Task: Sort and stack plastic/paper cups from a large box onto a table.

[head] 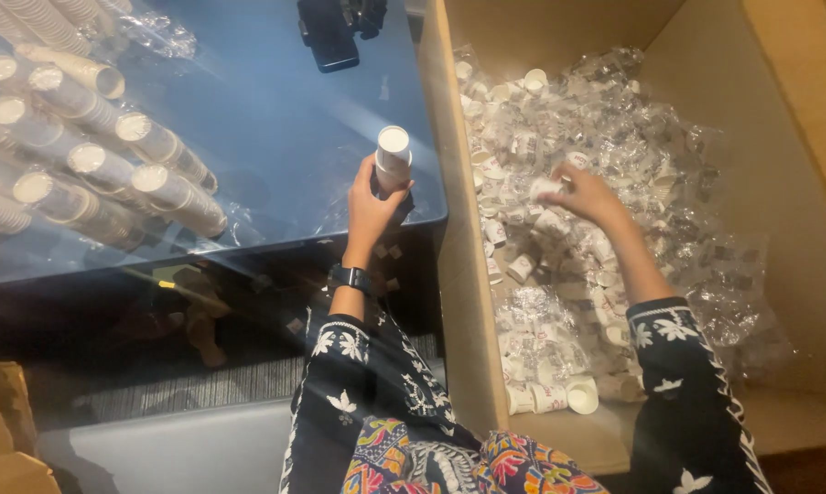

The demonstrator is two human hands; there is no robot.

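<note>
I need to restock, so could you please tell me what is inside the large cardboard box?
The large brown cardboard box holds small white paper cups and clear plastic wrappers; its floor beneath is covered.

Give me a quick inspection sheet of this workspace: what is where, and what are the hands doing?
Surface: glass table, reflective, with a big cardboard box beside it.
Job's things: a short stack of paper cups, standing upright at the table's edge; loose small paper cups fill the box.
Clutter: clear plastic wrappers mixed among the loose cups; long nested cup stacks lying on the table.
Hands: left hand grips the upright stack; right hand reaches into the box and holds a single cup.
Cables: nothing seen.
Surroundings: dark object at the table's far edge; dim floor below.
</note>
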